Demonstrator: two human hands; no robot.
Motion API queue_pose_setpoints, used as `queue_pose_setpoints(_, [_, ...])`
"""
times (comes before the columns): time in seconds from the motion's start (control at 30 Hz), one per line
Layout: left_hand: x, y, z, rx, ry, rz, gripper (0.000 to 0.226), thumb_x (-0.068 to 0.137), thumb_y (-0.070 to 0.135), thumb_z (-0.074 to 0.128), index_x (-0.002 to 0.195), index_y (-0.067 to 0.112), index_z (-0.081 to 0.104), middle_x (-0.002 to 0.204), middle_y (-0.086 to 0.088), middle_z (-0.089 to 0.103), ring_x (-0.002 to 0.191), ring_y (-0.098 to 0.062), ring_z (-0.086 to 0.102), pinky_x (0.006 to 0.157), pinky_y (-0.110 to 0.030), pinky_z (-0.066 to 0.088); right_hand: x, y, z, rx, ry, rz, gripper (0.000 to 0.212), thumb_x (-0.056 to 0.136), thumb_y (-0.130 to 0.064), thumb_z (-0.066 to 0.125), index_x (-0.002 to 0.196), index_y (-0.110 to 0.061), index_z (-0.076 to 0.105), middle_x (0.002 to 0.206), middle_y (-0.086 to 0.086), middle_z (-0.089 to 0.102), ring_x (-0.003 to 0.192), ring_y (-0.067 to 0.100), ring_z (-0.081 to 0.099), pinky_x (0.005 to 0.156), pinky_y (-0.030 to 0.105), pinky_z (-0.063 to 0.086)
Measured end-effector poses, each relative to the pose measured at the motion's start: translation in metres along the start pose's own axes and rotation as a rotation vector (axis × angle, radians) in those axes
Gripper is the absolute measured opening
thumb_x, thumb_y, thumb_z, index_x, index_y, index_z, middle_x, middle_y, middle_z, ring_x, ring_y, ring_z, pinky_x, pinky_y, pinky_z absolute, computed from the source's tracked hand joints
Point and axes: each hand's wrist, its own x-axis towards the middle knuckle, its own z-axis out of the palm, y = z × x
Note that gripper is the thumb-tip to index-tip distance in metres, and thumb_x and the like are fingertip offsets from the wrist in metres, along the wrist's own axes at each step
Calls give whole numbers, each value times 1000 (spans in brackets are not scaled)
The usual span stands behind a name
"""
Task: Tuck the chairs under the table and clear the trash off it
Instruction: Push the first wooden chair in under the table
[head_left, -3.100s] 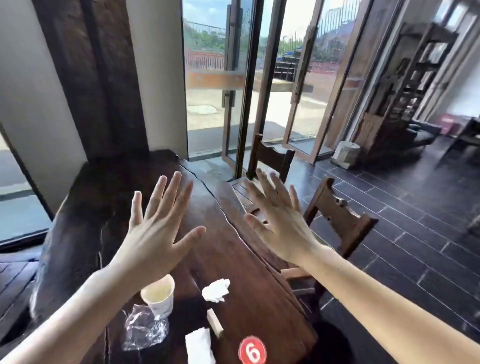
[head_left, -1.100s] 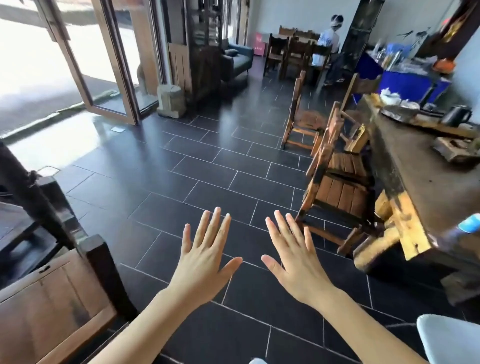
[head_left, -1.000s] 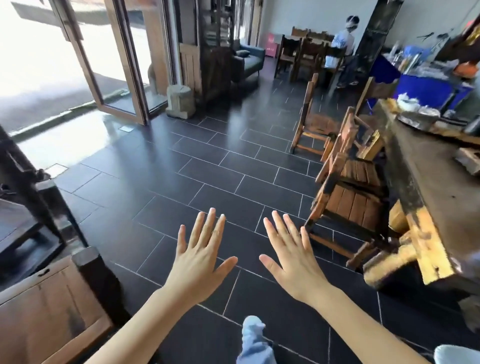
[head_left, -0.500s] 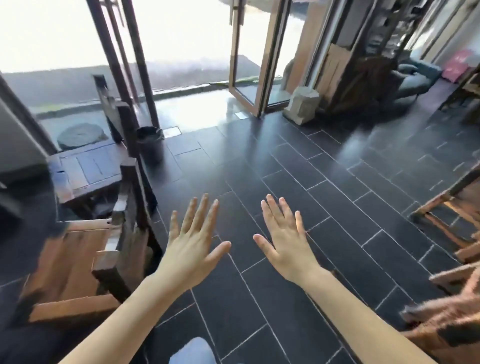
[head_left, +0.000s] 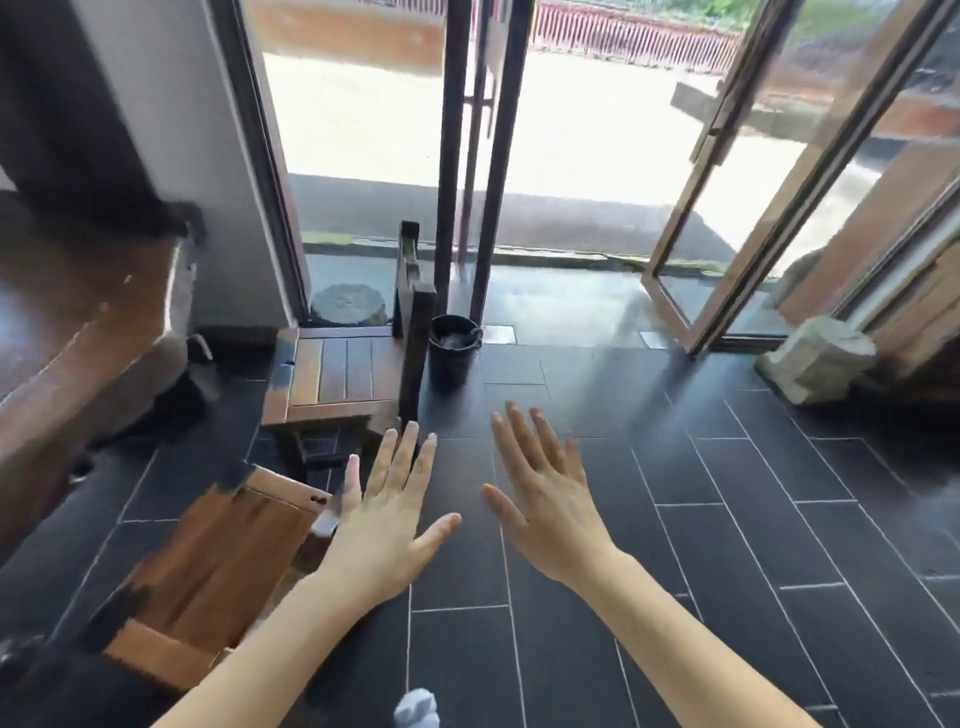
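The view has swung from open floor back to the far chair (head_left: 337, 371) left of centre and the near chair (head_left: 218, 561) at lower left, both standing off the tabletop (head_left: 78, 322) at the left edge, while the left hand (head_left: 384, 514) and right hand (head_left: 545, 499) hover spread, grip empty, so tucking looks next.

Black bucket (head_left: 453, 349), stone block (head_left: 818, 358), open glass door (head_left: 753, 208), dark tiled floor (head_left: 727, 519)
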Motion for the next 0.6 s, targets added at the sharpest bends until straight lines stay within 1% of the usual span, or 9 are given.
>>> queue_pose_setpoints(0.07, [30, -1, -2, -7, 15, -23, 88, 64, 71, -5, 134, 27, -34, 146, 8, -40, 131, -8, -42, 110, -45, -21, 39, 20, -10, -30, 38, -33, 76, 84, -70, 3, 144, -30, -20, 154, -13, -24, 140, 9, -29, 118, 44, -12])
queue_pose_setpoints(0.17, [57, -9, -8, -8, 51, -90, 86, 66, 70, -4, 135, 27, -33, 146, 9, -39, 135, -11, -36, 110, -46, -19, 88, 37, -20, -70, 64, -102, 76, 83, -62, 6, 151, -29, -8, 156, -11, -18, 144, 13, -22, 116, 46, -10])
queue_pose_setpoints(0.23, [67, -17, -10, -14, 84, -154, 85, 69, 70, -2, 138, 29, -30, 147, 8, -38, 135, -12, -36, 111, -46, -19, 115, 37, -19, -76, 53, -182, 75, 84, -61, 7, 152, -28, -2, 157, -10, -18, 145, 14, -21, 116, 47, -10])
queue_pose_setpoints(0.3, [69, -26, -10, 9, 94, -239, 83, 79, 69, 9, 142, 27, -25, 150, 6, -35, 136, -12, -35, 111, -46, -18, 138, 35, -9, -74, 21, -250, 73, 85, -61, 7, 151, -30, -2, 159, -9, -15, 144, 13, -23, 117, 48, -11])
queue_pose_setpoints(0.37, [65, -33, -9, 33, 84, -352, 78, 90, 61, 23, 144, 25, -21, 152, 3, -32, 137, -14, -32, 112, -47, -17, 160, 31, 5, -54, -25, -310, 72, 86, -60, 8, 151, -32, -2, 160, -8, -12, 144, 13, -23, 118, 49, -10])
queue_pose_setpoints(0.43, [59, -40, -7, 27, 113, -479, 77, 92, 57, 27, 145, 24, -19, 153, 2, -29, 139, -16, -29, 112, -47, -16, 178, 25, 19, -38, -82, -395, 66, 93, -58, 18, 151, -32, 0, 161, -7, -9, 145, 14, -21, 118, 51, -9])
queue_pose_setpoints(0.5, [50, -44, -1, 11, 138, -616, 77, 91, 59, 24, 145, 24, -17, 154, 2, -27, 140, -16, -27, 113, -48, -14, 193, 20, 31, -50, -151, -500, 63, 97, -52, 29, 151, -33, 2, 161, -7, -8, 146, 15, -19, 118, 51, -9])
queue_pose_setpoints(0.53, [44, -44, 3, -4, 149, -693, 78, 88, 63, 19, 146, 24, -17, 154, 2, -27, 140, -16, -27, 113, -48, -13, 202, 18, 37, -60, -177, -555, 63, 98, -51, 31, 152, -33, 2, 161, -7, -8, 146, 15, -19, 118, 51, -9])
queue_pose_setpoints(0.6, [30, -40, 12, -49, 183, -843, 88, 73, 70, 3, 146, 24, -16, 152, 4, -29, 138, -13, -29, 113, -48, -13, 220, 16, 48, -61, -212, -629, 63, 98, -51, 31, 152, -34, 3, 161, -8, -9, 146, 14, -19, 116, 48, -12])
